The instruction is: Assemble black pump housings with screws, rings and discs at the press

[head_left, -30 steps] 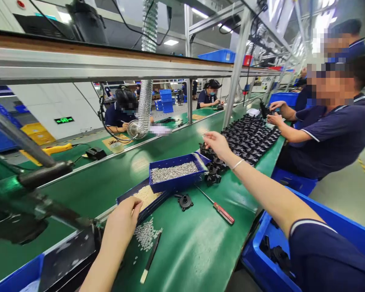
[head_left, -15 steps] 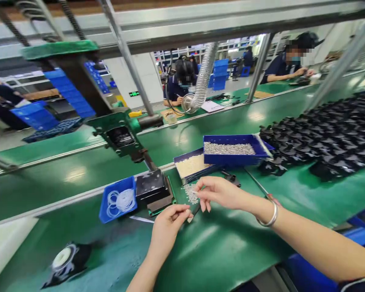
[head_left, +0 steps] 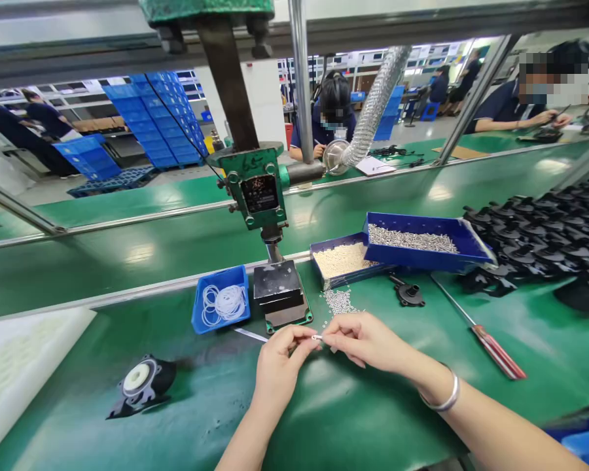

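Thumb and fingertips of my left hand pinch a small white piece with a rounded end. My right hand is closed at its right, its fingertips on a thin pale pin that meets the white piece; fingers cover most of both. Just beyond my hands lies a loose pile of tiny rings. Behind it, a blue tray of cream-coloured bits is partly overlapped by a blue tray of metal pins. A black round part with a spout rests right of the rings.
A green press stands over a black block. Left of it is a blue bin of white rings. A black housing lies front left, a screwdriver right. Black parts crowd the right. Co-workers sit across the bench.
My right hand has come down to my left, and their fingertips now meet at the small white piece. The view has shifted left, so the bench appears further right.
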Available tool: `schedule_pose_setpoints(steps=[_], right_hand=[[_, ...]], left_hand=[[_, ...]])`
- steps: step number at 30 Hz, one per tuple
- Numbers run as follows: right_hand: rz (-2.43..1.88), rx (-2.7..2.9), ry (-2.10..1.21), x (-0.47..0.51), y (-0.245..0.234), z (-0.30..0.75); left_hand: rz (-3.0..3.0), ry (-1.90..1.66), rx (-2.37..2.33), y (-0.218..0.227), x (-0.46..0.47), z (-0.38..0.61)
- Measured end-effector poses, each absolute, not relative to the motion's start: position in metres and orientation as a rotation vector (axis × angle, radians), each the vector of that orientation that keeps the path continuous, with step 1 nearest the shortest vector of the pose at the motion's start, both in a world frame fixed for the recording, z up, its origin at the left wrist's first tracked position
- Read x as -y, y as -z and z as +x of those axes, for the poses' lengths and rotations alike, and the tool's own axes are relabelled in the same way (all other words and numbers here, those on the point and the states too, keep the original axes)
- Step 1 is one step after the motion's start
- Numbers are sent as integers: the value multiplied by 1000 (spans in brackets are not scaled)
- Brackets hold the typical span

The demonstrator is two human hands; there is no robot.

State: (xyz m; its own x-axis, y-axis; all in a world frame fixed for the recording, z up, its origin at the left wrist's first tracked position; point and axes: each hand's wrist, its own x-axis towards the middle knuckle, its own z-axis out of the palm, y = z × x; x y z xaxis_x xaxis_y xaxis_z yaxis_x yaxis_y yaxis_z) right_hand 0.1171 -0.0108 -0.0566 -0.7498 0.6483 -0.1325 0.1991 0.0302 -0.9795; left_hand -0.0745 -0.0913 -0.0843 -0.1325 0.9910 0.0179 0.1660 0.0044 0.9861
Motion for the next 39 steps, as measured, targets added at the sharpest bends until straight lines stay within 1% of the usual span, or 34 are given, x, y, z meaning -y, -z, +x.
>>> schedule_pose_setpoints(steps=[3, 5, 7, 15, 17, 19, 21, 23, 25, 27, 30, 32, 35, 39], right_hand=[[-890, 1986, -1734, 12, 58, 116], [-874, 2037, -1647, 12, 60, 116], [-840, 2117, -1480, 12, 62, 118], [-680, 2517, -641, 17, 61, 126], [-653, 2575, -488, 18, 64, 127], [-642, 2591, -427, 19, 68, 129], [-645, 2550, -512, 22, 71, 132], [-626, 2426, -742, 24, 69, 138], [-624, 2207, -1000, 22, 66, 151], [-745, 1916, -1148, 13, 64, 172], [-1094, 1525, -1116, -14, 69, 209], [-1219, 1426, -1080, -33, 75, 229], [-1240, 1439, -1153, -46, 78, 243], [-1138, 1534, -1320, -26, 53, 234]], left_hand=[[1312, -1239, -1478, 82, 93, -76], [1307, -1242, -1474, 81, 92, -77], [1295, -1245, -1437, 80, 91, -77], [1319, -1150, -1397, 79, 84, -83], [1333, -1100, -1389, 79, 82, -84], [1368, -1048, -1373, 79, 82, -82], [1405, -1030, -1370, 79, 84, -78], [1380, -1065, -1378, 82, 87, -72], [1299, -1125, -1329, 86, 89, -67], [1249, -1156, -1235, 89, 90, -62], [1318, -1120, -1151, 94, 91, -60], [1402, -1085, -1152, 97, 92, -62], [1598, -1043, -1234, 105, 90, -67], [2095, -1014, -1439, 120, 79, -69]])
